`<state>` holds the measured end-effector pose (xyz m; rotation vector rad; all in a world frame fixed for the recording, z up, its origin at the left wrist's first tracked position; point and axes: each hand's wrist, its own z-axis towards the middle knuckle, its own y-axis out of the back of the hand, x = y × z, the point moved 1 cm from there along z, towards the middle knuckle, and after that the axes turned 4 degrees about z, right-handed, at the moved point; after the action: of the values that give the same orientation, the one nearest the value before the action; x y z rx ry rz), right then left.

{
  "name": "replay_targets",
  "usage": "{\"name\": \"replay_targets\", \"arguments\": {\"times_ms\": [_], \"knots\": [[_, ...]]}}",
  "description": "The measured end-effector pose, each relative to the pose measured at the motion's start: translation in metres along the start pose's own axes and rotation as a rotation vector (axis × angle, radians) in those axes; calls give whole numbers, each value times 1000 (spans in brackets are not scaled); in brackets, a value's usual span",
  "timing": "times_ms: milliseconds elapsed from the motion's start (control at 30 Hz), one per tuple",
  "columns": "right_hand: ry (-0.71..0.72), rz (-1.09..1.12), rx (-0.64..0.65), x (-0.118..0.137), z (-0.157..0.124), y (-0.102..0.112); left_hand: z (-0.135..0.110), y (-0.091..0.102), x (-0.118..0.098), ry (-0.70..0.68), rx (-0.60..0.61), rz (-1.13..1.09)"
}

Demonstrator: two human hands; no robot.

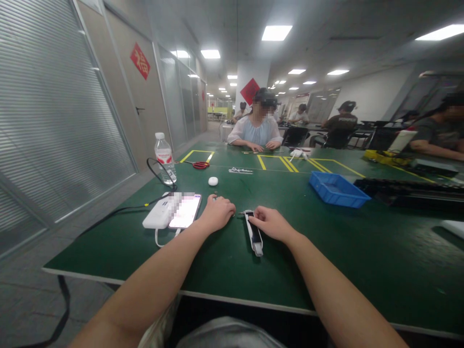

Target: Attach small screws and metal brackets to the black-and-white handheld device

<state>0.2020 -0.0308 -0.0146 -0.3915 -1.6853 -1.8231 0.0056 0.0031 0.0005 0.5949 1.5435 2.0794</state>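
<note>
A slim white-framed device with a dark face (255,235) lies lengthwise on the green table, a pale plug-like end pointing toward me. My right hand (272,223) grips its far part, thumb over the dark face. A thin pointed piece sticks out leftward from the device's far end. Just left of that piece, my left hand (218,213) rests low over the table with its fingers curled together. Something tiny may be at those fingertips, too small to make out. Beside my left forearm lies a lit smartphone (183,218), cabled to a white power bank (158,215).
A water bottle (165,159) stands at the left, with red-handled scissors (200,165) and a white earbud case (213,181) nearby. To the right is a blue plastic tray (339,195). Across the table (217,270) sits another person (255,128), hands on the tabletop.
</note>
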Motion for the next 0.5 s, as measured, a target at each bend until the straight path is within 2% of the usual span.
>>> {"name": "replay_targets", "arguments": {"times_ms": [267,500], "knots": [[-8,-3,-5,0,0,-1,-2,9,-6,39,-66,-26],[-4,-7,-15,2,0,1,-4,12,-15,-10,-35,-148]]}}
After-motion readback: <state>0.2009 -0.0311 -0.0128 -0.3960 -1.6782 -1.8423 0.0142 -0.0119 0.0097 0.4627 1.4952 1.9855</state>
